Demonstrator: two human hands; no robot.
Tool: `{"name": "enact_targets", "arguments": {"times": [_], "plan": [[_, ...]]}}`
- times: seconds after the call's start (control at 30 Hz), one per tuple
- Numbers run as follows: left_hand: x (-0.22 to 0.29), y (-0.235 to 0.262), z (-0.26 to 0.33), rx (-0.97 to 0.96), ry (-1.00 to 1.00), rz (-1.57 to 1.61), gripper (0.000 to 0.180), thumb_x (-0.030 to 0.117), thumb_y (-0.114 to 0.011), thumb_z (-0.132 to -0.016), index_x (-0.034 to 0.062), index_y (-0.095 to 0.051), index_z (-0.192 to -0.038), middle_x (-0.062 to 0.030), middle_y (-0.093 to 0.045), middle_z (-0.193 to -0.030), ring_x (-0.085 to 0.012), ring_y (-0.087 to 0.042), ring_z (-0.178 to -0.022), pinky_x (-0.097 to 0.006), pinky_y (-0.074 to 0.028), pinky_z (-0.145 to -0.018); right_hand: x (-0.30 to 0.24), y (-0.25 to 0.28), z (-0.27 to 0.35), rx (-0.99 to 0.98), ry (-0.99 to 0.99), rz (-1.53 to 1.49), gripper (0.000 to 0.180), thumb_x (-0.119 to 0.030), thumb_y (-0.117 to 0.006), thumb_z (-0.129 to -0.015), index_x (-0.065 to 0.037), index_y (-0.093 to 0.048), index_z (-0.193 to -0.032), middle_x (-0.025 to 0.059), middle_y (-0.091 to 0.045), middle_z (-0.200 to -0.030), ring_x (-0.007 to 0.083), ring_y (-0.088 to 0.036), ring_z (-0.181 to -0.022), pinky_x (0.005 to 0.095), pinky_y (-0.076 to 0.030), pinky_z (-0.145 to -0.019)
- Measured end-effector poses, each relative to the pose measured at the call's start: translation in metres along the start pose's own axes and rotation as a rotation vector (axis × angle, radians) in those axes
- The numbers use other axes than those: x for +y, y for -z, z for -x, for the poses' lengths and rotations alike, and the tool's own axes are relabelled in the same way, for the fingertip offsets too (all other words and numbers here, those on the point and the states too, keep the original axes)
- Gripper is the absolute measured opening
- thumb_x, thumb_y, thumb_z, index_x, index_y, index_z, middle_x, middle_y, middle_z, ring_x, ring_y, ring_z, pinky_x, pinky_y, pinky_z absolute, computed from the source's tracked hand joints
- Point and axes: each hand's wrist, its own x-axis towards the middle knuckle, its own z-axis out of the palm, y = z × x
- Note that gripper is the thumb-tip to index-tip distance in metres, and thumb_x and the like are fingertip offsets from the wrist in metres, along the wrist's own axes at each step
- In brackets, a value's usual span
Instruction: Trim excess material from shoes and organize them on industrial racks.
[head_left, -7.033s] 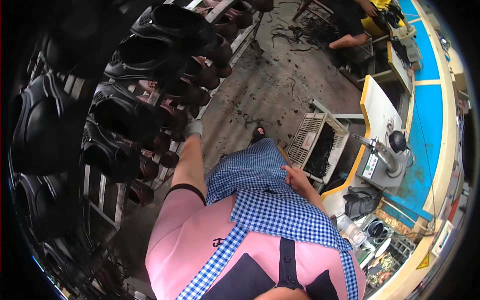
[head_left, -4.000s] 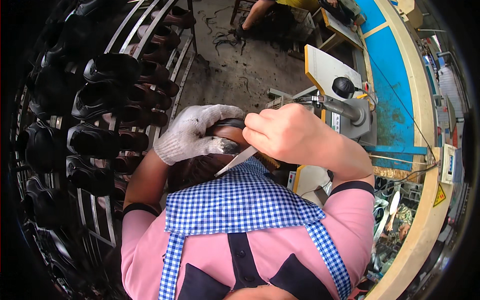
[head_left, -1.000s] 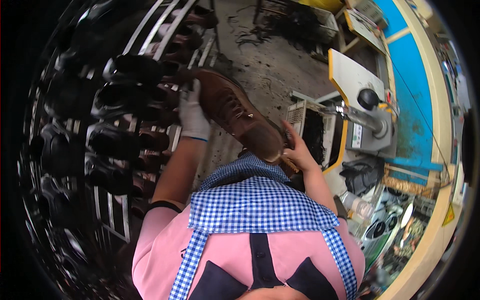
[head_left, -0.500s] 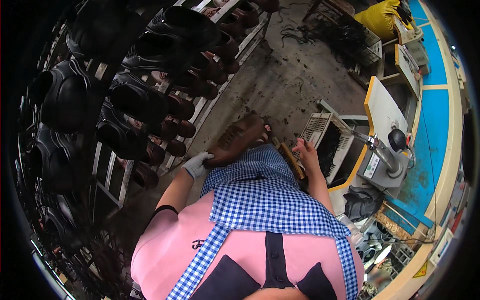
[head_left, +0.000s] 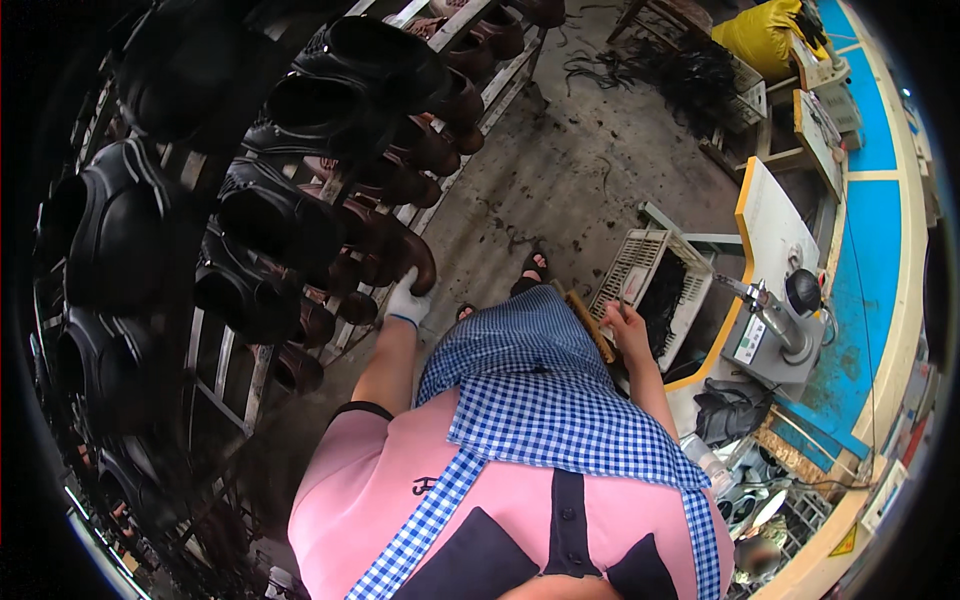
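Observation:
My left hand (head_left: 408,300), in a white glove, grips the end of a brown shoe (head_left: 412,262) at the rack on my left. The rest of that shoe blends in with the other brown shoes around it. My right hand (head_left: 628,330) is bare, its fingers pinched together beside a pale plastic crate (head_left: 612,285). Something thin and dark seems to poke up from those fingers, too small to name. A yellowish wooden edge (head_left: 585,325) runs between my blue checked apron (head_left: 520,350) and the crate.
A metal shoe rack (head_left: 490,112) with several black shoes (head_left: 125,230) and brown shoes fills the left. At right stand a white-topped bench (head_left: 775,215) with a post-mounted machine (head_left: 785,335), and a blue worktable (head_left: 865,260). Dark scraps (head_left: 690,85) heap near a yellow sack (head_left: 755,42).
My left hand has carried the brown shoe from in front of my apron up and left to the rack. My right hand has shifted slightly right and down.

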Motion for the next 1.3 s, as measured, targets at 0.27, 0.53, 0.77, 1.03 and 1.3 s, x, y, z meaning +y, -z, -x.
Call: {"name": "enact_targets", "arguments": {"times": [0.27, 0.53, 0.77, 1.03, 1.3], "plan": [[0.046, 0.031, -0.154, 0.168, -0.359, -0.517, 0.054, 0.028, -0.064, -0.084, 0.0135, -0.045, -0.132, -0.012, -0.05, -0.131, -0.0306, -0.044, -0.122, -0.048, -0.039, -0.1, 0.022, 0.029, 0.007, 0.052, -0.046, 0.02, 0.031, -0.026, -0.059, -0.092, -0.002, -0.062, -0.11, 0.0011, -0.062, -0.075, 0.0083, -0.054, -0.069, 0.0216, -0.04, -0.067], [0.017, -0.114, -0.138, 0.3, -0.294, -2.608, 0.051, 0.034, -0.044, -0.088, 0.0139, -0.045, -0.134, -0.0225, -0.045, -0.136, -0.0346, -0.047, -0.123, -0.046, -0.041, -0.098, 0.021, 0.038, 0.021, 0.135, -0.118, -0.009, 0.027, -0.021, -0.057, -0.092, -0.001, -0.06, -0.11, 0.001, -0.061, -0.073, 0.0086, -0.056, -0.067, 0.0221, -0.042, -0.065], [0.042, -0.08, -0.214, 0.46, -1.145, -2.313, 0.048, 0.023, -0.055, -0.081, 0.0155, -0.051, -0.129, -0.0154, -0.052, -0.129, -0.0317, -0.048, -0.121, -0.04, -0.04, -0.1, 0.031, 0.035, 0.011, -0.048, -0.044, 0.013, 0.024, -0.021, -0.055, -0.094, -0.001, -0.065, -0.102, 0.0001, -0.058, -0.065, 0.0082, -0.053, -0.055, 0.0216, -0.041, -0.054], [-0.039, -0.16, 0.016, -0.46, -0.796, -1.817, 0.029, 0.031, -0.061, -0.086, 0.0057, -0.062, -0.101, -0.0098, -0.067, -0.089, -0.0249, -0.063, -0.088, -0.036, -0.048, -0.077, -0.03, -0.013, -0.009, -0.101, 0.303, 0.138, 0.033, -0.026, -0.054, -0.094, -0.001, -0.062, -0.113, -0.0002, -0.058, -0.071, 0.0083, -0.053, -0.06, 0.0235, -0.043, -0.057], [-0.089, -0.251, 0.226, -0.844, 0.107, -0.663, 0.04, 0.023, -0.041, -0.098, 0.0, -0.045, -0.13, -0.011, -0.055, -0.124, -0.0216, -0.055, -0.111, -0.036, -0.045, -0.093, -0.177, -0.045, 0.044, -0.176, 0.624, -0.008, 0.058, -0.017, -0.07, -0.084, -0.006, -0.045, -0.135, 0.0046, -0.066, -0.094, 0.0064, -0.057, -0.083, 0.022, -0.046, -0.075]]}}
